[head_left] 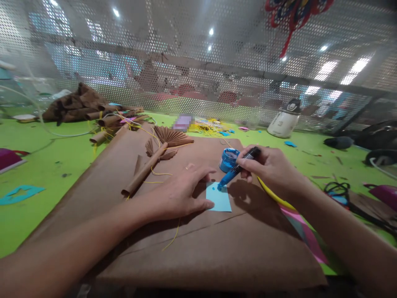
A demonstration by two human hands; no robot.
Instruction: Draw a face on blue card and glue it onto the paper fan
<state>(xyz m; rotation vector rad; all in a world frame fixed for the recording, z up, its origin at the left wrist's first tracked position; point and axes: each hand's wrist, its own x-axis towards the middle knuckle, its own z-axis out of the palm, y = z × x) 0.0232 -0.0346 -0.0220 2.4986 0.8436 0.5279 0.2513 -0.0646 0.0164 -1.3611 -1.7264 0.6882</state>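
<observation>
We press our left hand (180, 194) flat on a small light-blue paper square (221, 199) lying on brown kraft paper (192, 244). Our right hand (269, 167) grips a blue-tipped tool (237, 169), its tip touching the square's top edge. A small blue pot (228, 159) sits just behind, a rolled brown paper tube (144, 170) to the left.

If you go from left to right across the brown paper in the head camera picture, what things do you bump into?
Rolled brown paper tube → left hand pressing down the light blue paper square → small round blue paint pot → right hand holding the blue-tipped black brush.
</observation>
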